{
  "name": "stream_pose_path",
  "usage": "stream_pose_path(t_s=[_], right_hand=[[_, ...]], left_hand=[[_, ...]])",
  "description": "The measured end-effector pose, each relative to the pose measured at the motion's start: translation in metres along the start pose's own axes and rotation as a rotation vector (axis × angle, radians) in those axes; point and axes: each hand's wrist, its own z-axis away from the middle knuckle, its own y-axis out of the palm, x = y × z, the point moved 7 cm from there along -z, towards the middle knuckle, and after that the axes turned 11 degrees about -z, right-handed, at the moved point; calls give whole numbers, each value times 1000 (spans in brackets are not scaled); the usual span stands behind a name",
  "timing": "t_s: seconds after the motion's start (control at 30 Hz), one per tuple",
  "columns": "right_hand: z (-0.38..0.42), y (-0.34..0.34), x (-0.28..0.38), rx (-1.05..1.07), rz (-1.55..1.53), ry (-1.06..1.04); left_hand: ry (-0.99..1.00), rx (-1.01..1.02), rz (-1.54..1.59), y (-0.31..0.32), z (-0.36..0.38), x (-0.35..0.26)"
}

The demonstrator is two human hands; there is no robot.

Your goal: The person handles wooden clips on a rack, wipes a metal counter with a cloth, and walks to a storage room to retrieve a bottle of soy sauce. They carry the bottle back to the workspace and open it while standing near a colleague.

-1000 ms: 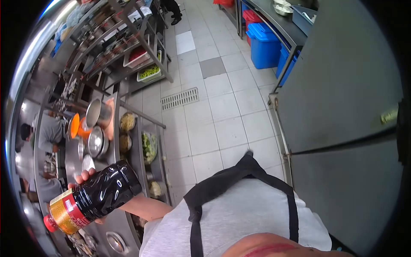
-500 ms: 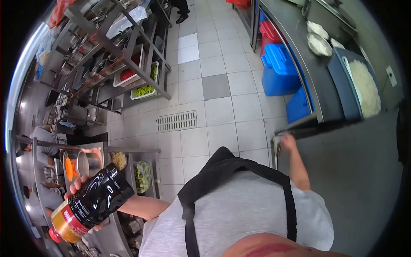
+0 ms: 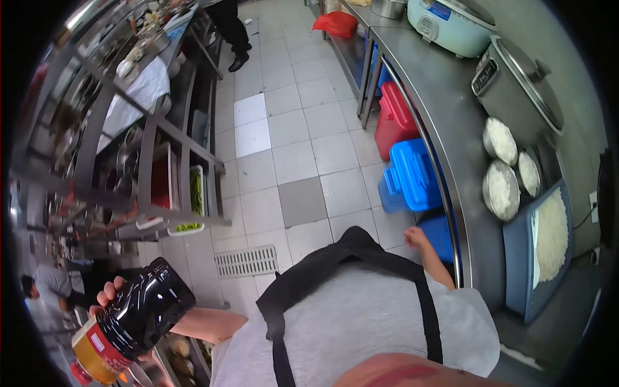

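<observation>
My left hand (image 3: 108, 297) is wrapped round a big bottle of dark sauce (image 3: 145, 306) at the lower left. The bottle has a red and gold label and a red cap, and it is tilted with the cap end low. My right hand (image 3: 416, 237) is curled closed, with nothing visible in it. It hangs over the floor beside the lidded blue bins (image 3: 412, 174) under the right-hand counter.
Along the right runs a steel counter (image 3: 445, 97) with a rice cooker (image 3: 451, 26), several bowls of rice (image 3: 501, 190) and a blue-grey tub of rice (image 3: 516, 284). Metal shelving (image 3: 167, 129) lines the left. Another person (image 3: 229, 29) stands far up the tiled aisle (image 3: 303, 200).
I have moved forward along the aisle. My right hand has come away from the steel edge it was touching. The bottle stays in my left hand.
</observation>
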Motion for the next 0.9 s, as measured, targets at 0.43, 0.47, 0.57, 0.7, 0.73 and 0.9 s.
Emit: stream_pose_path(t_s=[0.43,0.47,0.57,0.7,0.73,0.9], right_hand=[[-232,74,424,-90,77,-712],[-271,86,479,-41,27,-767],[-316,125,667,64,89,-992],[-369,162,829,134,79,-972],[-389,167,850,122,80,-979],[-494,173,857,-16,254,-1032]], left_hand=[[-130,-94,228,102,-132,406],[-123,-104,218,101,-141,427],[-128,-40,119,106,-161,483],[-49,-84,-50,90,-177,573],[-44,-85,-37,88,-183,603],[-114,-138,-179,74,-233,756]])
